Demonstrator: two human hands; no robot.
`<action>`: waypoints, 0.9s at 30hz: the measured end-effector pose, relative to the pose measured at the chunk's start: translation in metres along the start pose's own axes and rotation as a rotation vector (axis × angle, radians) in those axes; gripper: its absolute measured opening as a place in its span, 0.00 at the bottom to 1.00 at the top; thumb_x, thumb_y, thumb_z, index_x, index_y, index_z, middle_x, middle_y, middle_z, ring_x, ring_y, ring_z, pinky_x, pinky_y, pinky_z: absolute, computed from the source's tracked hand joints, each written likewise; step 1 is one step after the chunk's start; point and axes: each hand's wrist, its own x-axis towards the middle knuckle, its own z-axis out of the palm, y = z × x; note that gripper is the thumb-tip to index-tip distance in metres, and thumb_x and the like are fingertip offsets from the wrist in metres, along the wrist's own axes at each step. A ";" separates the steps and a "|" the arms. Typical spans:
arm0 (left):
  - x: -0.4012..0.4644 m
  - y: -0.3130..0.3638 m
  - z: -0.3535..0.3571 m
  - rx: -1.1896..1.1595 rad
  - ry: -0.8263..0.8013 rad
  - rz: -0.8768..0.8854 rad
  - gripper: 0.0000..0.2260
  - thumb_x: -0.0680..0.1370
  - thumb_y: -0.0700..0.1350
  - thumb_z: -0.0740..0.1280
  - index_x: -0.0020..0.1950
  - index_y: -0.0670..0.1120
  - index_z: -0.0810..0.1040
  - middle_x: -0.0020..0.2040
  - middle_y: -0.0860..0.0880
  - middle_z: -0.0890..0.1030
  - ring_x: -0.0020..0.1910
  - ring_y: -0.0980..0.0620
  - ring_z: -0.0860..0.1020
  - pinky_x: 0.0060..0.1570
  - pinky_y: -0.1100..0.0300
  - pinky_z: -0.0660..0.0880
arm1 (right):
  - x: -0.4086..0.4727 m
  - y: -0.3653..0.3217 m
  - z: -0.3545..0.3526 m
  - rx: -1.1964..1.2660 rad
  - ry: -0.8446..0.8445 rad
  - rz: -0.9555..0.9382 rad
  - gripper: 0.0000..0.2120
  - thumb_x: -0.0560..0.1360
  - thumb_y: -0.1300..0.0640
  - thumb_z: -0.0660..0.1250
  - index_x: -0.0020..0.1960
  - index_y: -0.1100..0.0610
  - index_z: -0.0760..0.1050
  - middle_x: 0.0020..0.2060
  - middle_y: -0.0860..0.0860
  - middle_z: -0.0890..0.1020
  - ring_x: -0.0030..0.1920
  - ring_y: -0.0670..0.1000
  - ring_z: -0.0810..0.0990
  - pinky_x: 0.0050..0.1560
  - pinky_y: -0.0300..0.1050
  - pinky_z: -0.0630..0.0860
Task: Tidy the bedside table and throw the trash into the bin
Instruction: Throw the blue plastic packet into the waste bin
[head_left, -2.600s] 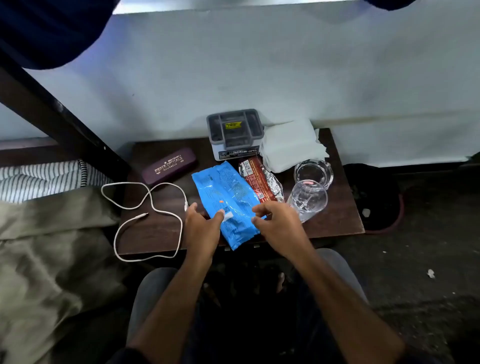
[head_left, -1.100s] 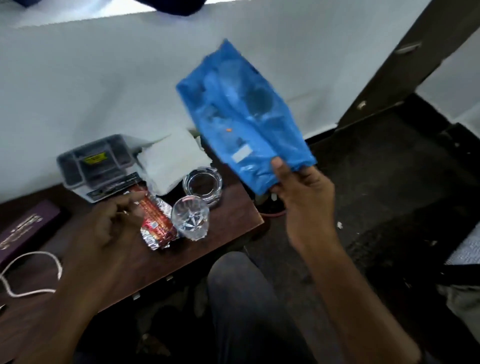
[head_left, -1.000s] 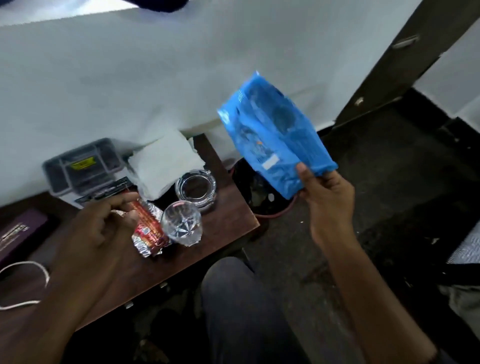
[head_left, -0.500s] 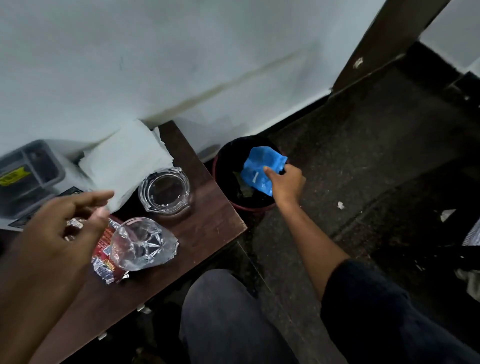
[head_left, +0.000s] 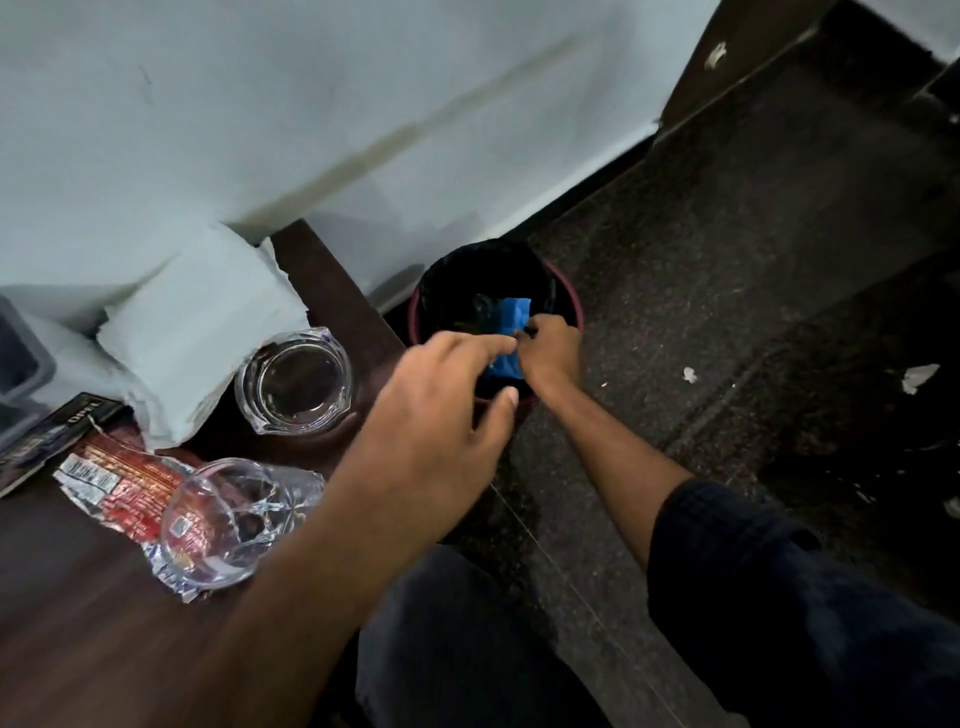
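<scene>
The blue wrapper (head_left: 509, 332) is inside the round bin (head_left: 569, 306), which has a red rim and a black liner and stands on the floor right of the bedside table (head_left: 78, 613). My right hand (head_left: 550, 351) is at the bin's mouth with its fingers closed on the wrapper's edge. My left hand (head_left: 441, 415) hovers over the table's right corner, fingers spread, holding nothing. A red foil wrapper (head_left: 119, 483) lies on the table under a tipped clear glass (head_left: 234, 519).
A glass ashtray (head_left: 293, 379), a stack of white tissues (head_left: 202, 322) and a grey box (head_left: 21, 379) sit at the back of the table against the white wall. Paper scraps (head_left: 917, 376) lie on the dark floor. My knee (head_left: 467, 649) is below.
My right hand carried the blue wrapper from the table down into the bin and pushed it deeper. My left hand moved right, from over the red wrapper toward the bin.
</scene>
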 end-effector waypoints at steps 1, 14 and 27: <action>0.003 -0.001 0.011 0.006 -0.039 -0.005 0.20 0.79 0.49 0.65 0.72 0.50 0.73 0.65 0.53 0.76 0.60 0.53 0.75 0.65 0.57 0.70 | 0.001 0.001 0.001 -0.001 -0.012 -0.006 0.07 0.77 0.57 0.69 0.45 0.60 0.81 0.42 0.56 0.85 0.43 0.55 0.83 0.40 0.46 0.74; 0.006 -0.023 0.074 0.006 -0.074 -0.007 0.23 0.80 0.52 0.63 0.75 0.54 0.64 0.71 0.55 0.68 0.70 0.56 0.65 0.67 0.60 0.67 | 0.007 -0.002 0.010 -0.131 -0.032 -0.097 0.06 0.77 0.57 0.68 0.46 0.59 0.80 0.41 0.55 0.84 0.44 0.55 0.84 0.40 0.48 0.79; 0.019 -0.047 0.088 -0.001 -0.024 -0.012 0.23 0.80 0.50 0.64 0.75 0.51 0.66 0.69 0.55 0.71 0.69 0.58 0.65 0.70 0.60 0.65 | 0.016 0.010 0.029 -0.209 -0.066 -0.078 0.07 0.74 0.60 0.68 0.38 0.60 0.75 0.37 0.57 0.83 0.40 0.56 0.83 0.34 0.43 0.70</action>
